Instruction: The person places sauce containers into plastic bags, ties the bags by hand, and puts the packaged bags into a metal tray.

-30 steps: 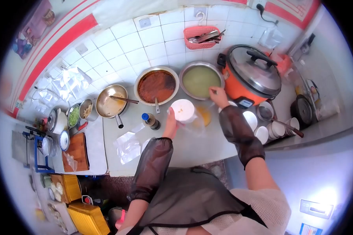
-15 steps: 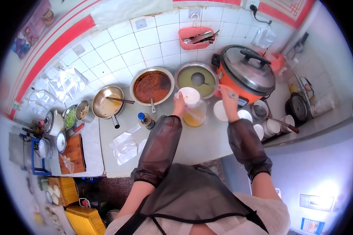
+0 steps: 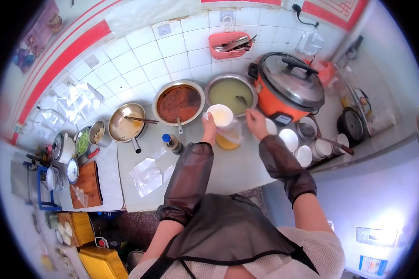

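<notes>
My left hand [image 3: 209, 129] grips a white bowl [image 3: 220, 115] with pale yellowish contents, tilted a little beside the soup basin. Clear plastic hangs from the bowl, over a yellow-bottomed container or bag [image 3: 228, 142]. My right hand [image 3: 255, 123] is closed on the handle of a ladle [image 3: 241, 99], whose head dips at the edge of the pale green liquid in the metal basin [image 3: 211, 83]. Left of that basin stands a second basin [image 3: 160, 88] of dark red sauce with a spoon handle sticking out.
An orange cooker [image 3: 281, 100] stands right of the basins, with white bowls [image 3: 304, 156] below it. To the left are a blue-capped bottle [image 3: 172, 143], plastic bags [image 3: 146, 176], a pan [image 3: 125, 123] with chopsticks and a cutting board [image 3: 86, 186]. A pink basket [image 3: 229, 45] hangs on the wall.
The ladle has dropped from above the green liquid to its lower right edge. My right hand has moved down and left. The bowl now shows pale yellowish contents.
</notes>
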The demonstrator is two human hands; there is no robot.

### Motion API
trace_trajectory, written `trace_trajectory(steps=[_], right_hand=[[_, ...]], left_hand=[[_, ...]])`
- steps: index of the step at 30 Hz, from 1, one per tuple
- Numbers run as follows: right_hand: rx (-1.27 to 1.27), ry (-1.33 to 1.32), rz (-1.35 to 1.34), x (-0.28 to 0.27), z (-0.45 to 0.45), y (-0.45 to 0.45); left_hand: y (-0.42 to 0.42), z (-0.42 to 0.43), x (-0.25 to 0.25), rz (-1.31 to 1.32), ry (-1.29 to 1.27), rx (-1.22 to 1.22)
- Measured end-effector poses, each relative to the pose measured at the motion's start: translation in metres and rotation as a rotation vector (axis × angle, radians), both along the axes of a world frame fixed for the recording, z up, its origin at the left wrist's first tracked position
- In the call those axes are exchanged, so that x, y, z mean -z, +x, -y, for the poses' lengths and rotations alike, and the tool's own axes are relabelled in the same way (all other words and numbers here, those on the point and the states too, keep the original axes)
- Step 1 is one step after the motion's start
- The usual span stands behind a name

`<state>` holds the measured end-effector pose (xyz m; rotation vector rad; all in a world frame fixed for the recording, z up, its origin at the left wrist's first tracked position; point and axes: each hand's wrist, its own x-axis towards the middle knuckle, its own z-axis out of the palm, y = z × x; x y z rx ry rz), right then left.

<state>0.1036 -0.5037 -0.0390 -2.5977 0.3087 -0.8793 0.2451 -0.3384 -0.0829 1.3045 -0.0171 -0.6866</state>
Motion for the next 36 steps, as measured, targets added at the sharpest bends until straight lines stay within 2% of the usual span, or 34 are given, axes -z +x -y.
trace_trajectory(steps=[2,3,5,12,17,19,20,24,25,27,28,32,35,36], right_hand=[[0.121,0.685,0.323,0.020,0.006,0.015],[0.121,0.686,0.320,0.009,0.005,0.016],[0.174,1.129,0.488,-0.020,0.005,0.014],[0.051,1.105,0.445,-0.096,-0.018,-0.024],[-0.012,1.019,0.338,-0.111,-0.061,-0.053],[-0.131,0.238,0.245,-0.110,-0.061,-0.057],[-0.126,0.017,0.265,-0.105,-0.056,-0.053],[-0.087,-0.033,0.189,-0.047,-0.024,-0.035],[-0.041,0.054,0.141,-0.033,-0.019,-0.031],[-0.001,0.143,0.094,-0.032,-0.021,-0.027],[0.043,0.278,0.200,-0.030,-0.023,-0.026],[0.067,0.618,0.457,-0.061,-0.050,-0.034],[0.031,0.589,0.411,-0.090,-0.079,-0.064],[-0.023,0.502,0.334,-0.097,-0.088,-0.080]], left_hand=[[-0.004,-0.001,-0.001,-0.001,0.028,-0.015],[-0.005,-0.001,0.000,-0.003,0.030,-0.016],[-0.005,0.002,0.000,-0.005,0.073,0.018],[-0.002,0.020,0.003,-0.025,0.116,0.045],[0.000,0.029,0.000,-0.048,0.049,0.051],[-0.001,0.024,-0.002,-0.037,0.056,0.063],[-0.004,0.020,-0.004,-0.026,0.065,0.074],[-0.013,0.010,-0.006,-0.063,0.007,0.050],[-0.008,0.011,0.014,-0.036,-0.009,0.054],[-0.005,0.008,0.018,-0.006,-0.025,0.052],[-0.005,0.006,0.021,-0.013,0.001,0.090],[-0.019,0.005,-0.004,-0.044,0.087,0.097],[-0.021,0.016,0.004,-0.029,0.023,0.063],[-0.024,0.017,0.001,-0.030,0.023,0.078]])
